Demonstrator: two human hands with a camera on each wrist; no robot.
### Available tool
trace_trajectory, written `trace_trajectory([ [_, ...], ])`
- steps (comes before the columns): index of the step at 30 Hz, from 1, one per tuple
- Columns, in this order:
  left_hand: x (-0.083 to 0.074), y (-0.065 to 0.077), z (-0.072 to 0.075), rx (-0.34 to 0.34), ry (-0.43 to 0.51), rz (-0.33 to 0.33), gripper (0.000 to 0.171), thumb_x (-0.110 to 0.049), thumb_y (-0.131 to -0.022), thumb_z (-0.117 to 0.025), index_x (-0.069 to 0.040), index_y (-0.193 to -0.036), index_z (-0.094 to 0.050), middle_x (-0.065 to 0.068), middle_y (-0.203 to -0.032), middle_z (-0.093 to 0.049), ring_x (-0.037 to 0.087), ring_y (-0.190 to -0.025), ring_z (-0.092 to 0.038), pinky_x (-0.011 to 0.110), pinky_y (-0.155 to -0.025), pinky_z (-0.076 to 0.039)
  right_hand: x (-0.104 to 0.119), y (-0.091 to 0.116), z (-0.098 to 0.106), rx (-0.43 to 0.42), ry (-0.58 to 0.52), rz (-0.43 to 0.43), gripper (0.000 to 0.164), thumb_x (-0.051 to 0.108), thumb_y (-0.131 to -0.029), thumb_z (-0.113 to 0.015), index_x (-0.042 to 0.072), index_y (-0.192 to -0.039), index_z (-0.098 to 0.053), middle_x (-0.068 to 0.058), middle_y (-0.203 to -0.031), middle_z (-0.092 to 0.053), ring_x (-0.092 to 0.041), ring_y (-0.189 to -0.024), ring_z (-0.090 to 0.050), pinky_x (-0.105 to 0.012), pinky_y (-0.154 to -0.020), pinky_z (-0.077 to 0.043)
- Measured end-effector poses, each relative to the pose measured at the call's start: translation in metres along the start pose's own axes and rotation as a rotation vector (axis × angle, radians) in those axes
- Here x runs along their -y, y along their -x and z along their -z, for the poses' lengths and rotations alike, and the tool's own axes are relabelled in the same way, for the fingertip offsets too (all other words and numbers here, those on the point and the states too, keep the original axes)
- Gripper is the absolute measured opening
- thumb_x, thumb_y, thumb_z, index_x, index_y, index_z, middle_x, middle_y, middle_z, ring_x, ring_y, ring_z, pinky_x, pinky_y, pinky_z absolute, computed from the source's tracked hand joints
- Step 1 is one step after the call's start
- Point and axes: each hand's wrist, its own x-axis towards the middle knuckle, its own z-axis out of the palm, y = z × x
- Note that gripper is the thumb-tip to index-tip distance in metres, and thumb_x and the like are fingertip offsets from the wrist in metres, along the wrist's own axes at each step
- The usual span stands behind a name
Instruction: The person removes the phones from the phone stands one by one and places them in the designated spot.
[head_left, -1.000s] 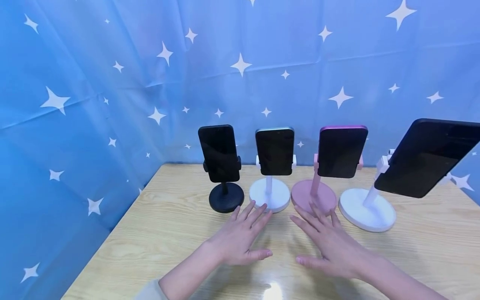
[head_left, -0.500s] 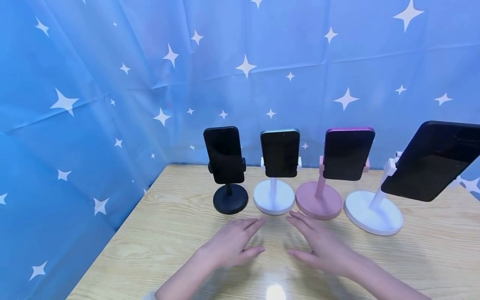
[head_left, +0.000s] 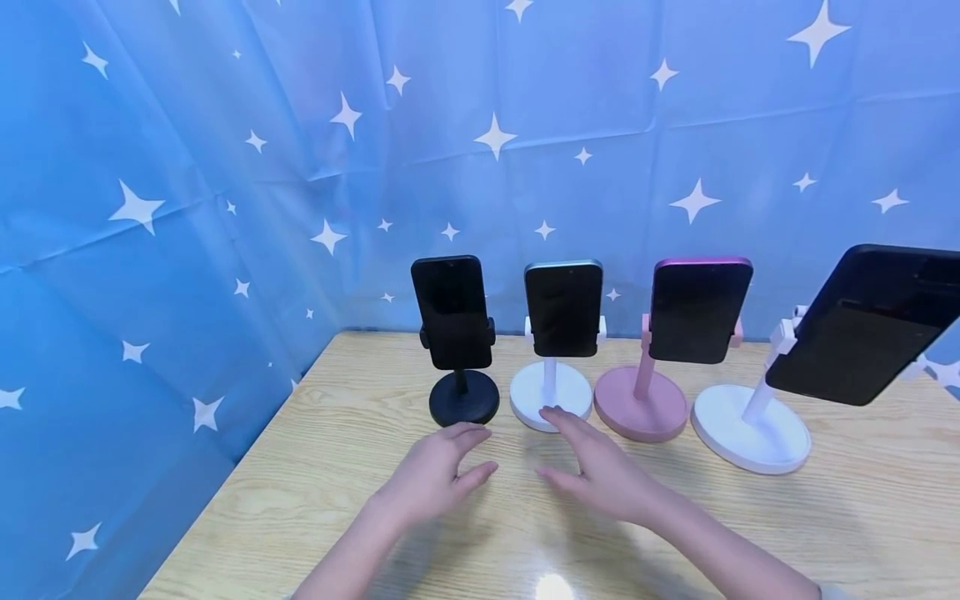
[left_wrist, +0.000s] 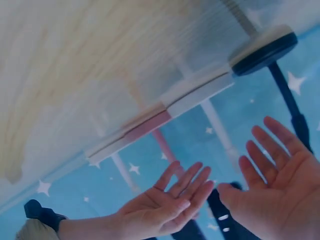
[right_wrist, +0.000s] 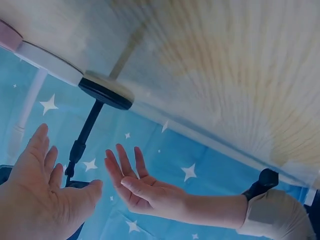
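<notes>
Both hands hover over the front of the wooden table, holding nothing. My left hand [head_left: 429,473] is just in front of the black phone stand [head_left: 463,398], fingers loosely extended and thumb apart. My right hand [head_left: 603,468] reaches towards the left white phone stand [head_left: 550,383], its fingertips overlapping the base's front edge in the head view; contact cannot be told. The black stand carries a black phone [head_left: 452,312]; the white one carries a phone with a light blue edge [head_left: 564,308]. In the left wrist view the palm of the left hand [left_wrist: 285,187] faces the right hand [left_wrist: 160,205].
Right of these stand a pink phone stand [head_left: 641,404] with a purple-edged phone [head_left: 699,312] and another white stand [head_left: 750,429] bearing a large black tablet-like device [head_left: 862,325]. A blue star-patterned curtain [head_left: 420,183] hangs behind the wooden table [head_left: 300,500].
Both hands have moved left, the left one from before the left white stand to before the black stand, the right one from the pink stand to the white. The view shifted slightly.
</notes>
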Motion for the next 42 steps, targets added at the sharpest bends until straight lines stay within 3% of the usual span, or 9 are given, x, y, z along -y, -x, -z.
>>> trace_trajectory([
  [6, 0.01, -0.001, 0.005, -0.16, 0.169, 0.07, 0.031, -0.017, -0.086, -0.062, 0.001, -0.111, -0.063, 0.012, -0.11, -0.063, 0.024, -0.101, -0.061, 0.034, -0.076, -0.052, 0.008, -0.016, -0.006, -0.066, -0.14, -0.034, 0.054, 0.017, -0.086, -0.063, -0.004, -0.131, -0.042, -0.021, -0.129, -0.049, -0.034, -0.112, -0.053, -0.044, -0.09, -0.045],
  [10, 0.018, -0.002, 0.006, -0.263, 0.254, 0.136, 0.026, -0.007, -0.083, -0.064, 0.005, -0.106, -0.063, 0.017, -0.105, -0.064, 0.028, -0.095, -0.062, 0.024, -0.063, -0.054, 0.011, -0.024, -0.011, -0.174, -0.262, -0.003, 0.052, 0.007, -0.084, -0.064, -0.008, -0.129, -0.044, -0.024, -0.129, -0.048, -0.035, -0.113, -0.052, -0.037, -0.088, -0.046],
  [14, 0.024, -0.005, 0.01, -0.364, 0.319, 0.206, 0.027, -0.007, -0.083, -0.065, 0.006, -0.107, -0.063, 0.019, -0.105, -0.063, 0.03, -0.097, -0.061, 0.019, -0.064, -0.053, 0.015, -0.033, -0.013, -0.267, -0.335, 0.047, 0.047, 0.002, -0.082, -0.065, -0.009, -0.125, -0.048, -0.024, -0.126, -0.051, -0.035, -0.114, -0.052, -0.035, -0.087, -0.046],
  [22, 0.027, -0.016, 0.026, -0.493, 0.495, 0.354, 0.036, -0.009, -0.085, -0.063, 0.005, -0.117, -0.058, 0.019, -0.119, -0.057, 0.031, -0.103, -0.06, 0.031, -0.072, -0.054, 0.023, -0.05, -0.015, -0.346, -0.377, 0.075, 0.049, 0.002, -0.082, -0.066, -0.011, -0.125, -0.047, -0.023, -0.126, -0.052, -0.031, -0.115, -0.052, -0.034, -0.088, -0.045],
  [27, 0.028, -0.024, 0.032, -0.567, 0.526, 0.34, 0.038, -0.006, -0.085, -0.062, 0.005, -0.12, -0.055, 0.018, -0.119, -0.058, 0.029, -0.11, -0.056, 0.036, -0.076, -0.053, 0.03, -0.059, -0.015, -0.413, -0.361, 0.126, 0.05, -0.001, -0.081, -0.066, -0.014, -0.125, -0.046, -0.025, -0.125, -0.051, -0.032, -0.115, -0.052, -0.034, -0.087, -0.045],
  [34, 0.031, -0.034, 0.041, -0.564, 0.586, 0.341, 0.052, -0.006, -0.085, -0.061, -0.001, -0.134, -0.043, 0.019, -0.123, -0.055, 0.029, -0.115, -0.052, 0.041, -0.082, -0.05, 0.036, -0.072, -0.012, -0.486, -0.282, 0.156, 0.055, 0.001, -0.081, -0.066, -0.012, -0.129, -0.043, -0.026, -0.128, -0.049, -0.033, -0.112, -0.054, -0.035, -0.086, -0.046],
  [42, 0.037, -0.043, 0.048, -0.597, 0.651, 0.322, 0.047, -0.003, -0.087, -0.057, 0.002, -0.132, -0.044, 0.02, -0.12, -0.057, 0.028, -0.114, -0.053, 0.043, -0.086, -0.048, 0.041, -0.088, -0.011, -0.491, -0.353, 0.127, 0.055, 0.003, -0.083, -0.064, -0.011, -0.131, -0.041, -0.027, -0.131, -0.045, -0.033, -0.116, -0.051, -0.035, -0.09, -0.043],
])
